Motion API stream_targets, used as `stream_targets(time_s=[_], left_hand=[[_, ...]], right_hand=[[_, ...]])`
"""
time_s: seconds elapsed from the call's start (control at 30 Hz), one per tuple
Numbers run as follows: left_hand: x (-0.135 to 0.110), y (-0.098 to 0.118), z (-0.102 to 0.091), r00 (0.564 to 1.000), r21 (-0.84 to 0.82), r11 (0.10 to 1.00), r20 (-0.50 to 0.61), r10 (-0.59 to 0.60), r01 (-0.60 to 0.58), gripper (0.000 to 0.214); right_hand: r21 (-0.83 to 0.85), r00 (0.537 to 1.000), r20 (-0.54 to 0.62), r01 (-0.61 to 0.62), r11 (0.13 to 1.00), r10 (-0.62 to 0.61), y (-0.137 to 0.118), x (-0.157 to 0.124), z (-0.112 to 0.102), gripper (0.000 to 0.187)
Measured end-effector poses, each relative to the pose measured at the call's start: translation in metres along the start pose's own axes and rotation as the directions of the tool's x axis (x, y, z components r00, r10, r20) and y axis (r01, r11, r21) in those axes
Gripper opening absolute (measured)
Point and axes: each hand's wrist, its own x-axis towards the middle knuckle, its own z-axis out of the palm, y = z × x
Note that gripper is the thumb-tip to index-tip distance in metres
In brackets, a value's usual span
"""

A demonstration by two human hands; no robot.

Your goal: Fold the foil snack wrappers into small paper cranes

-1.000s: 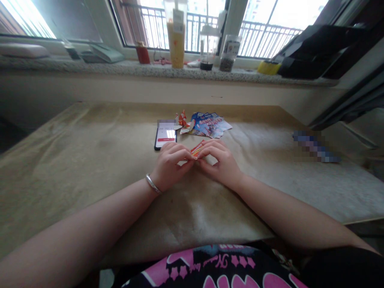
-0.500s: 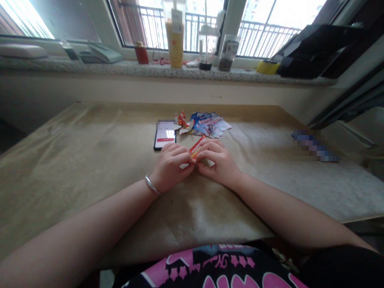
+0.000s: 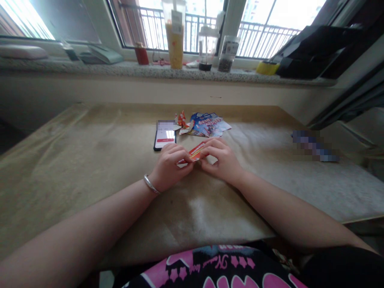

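Tabletop (image 3: 90, 160), red wrapper (image 3: 196, 152) pinched between hands

Pinched between the left hand (image 3: 169, 166) and right hand (image 3: 222, 161), the red paper slip (image 3: 195, 152) has tipped flatter than half a second ago and shows more of its printed face. Its far end now points toward two o'clock instead of one.

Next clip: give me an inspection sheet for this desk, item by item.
Surface: table under a wrinkled tan cover.
Job's things: red folded paper, pinched between both hands just above the table.
Clutter: phone, screen lit; blue printed sheets; red paper scrap; all lie beyond the hands.
Grippers: left hand, bracelet at its wrist; right hand; both closed on the paper.
Cables: nothing seen on the table.
Surroundings: window sill with yellow drink cup, red can, jar.
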Motion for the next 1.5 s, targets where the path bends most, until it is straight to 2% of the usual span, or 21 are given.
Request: stream_targets(time_s=[0.47, 0.7, 1.0, 1.37, 1.5], left_hand=[[0.0, -0.002, -0.003, 1.0, -0.011, 1.0, 0.018, -0.022, 0.023, 0.012], [0.0, -0.006, -0.005, 0.999, -0.037, 0.999, 0.03, 0.03, -0.029, 0.011], [-0.001, -0.02, -0.008, 0.998, -0.024, 0.999, 0.059, 0.031, -0.03, 0.004], [-0.003, -0.027, -0.008, 0.976, -0.024, 0.991, 0.174, -0.128, 0.134, 0.007], [-0.003, -0.026, -0.009, 0.978, 0.028, 0.99, 0.151, -0.141, 0.138, 0.008]], right_hand=[[-0.045, 1.0, 0.012, -0.017, 0.999, 0.017, 0.005, 0.001, -0.005, 0.013], [-0.057, 0.999, 0.04, -0.005, 0.998, 0.007, 0.006, 0.0, -0.005, 0.011], [-0.1, 1.0, 0.018, -0.001, 0.995, 0.003, 0.007, -0.001, -0.009, 0.01], [-0.129, 1.0, -0.006, 0.019, 0.992, -0.02, 0.009, -0.001, -0.01, 0.007], [-0.137, 1.0, -0.026, 0.013, 0.991, -0.016, 0.009, -0.001, -0.011, 0.006]])
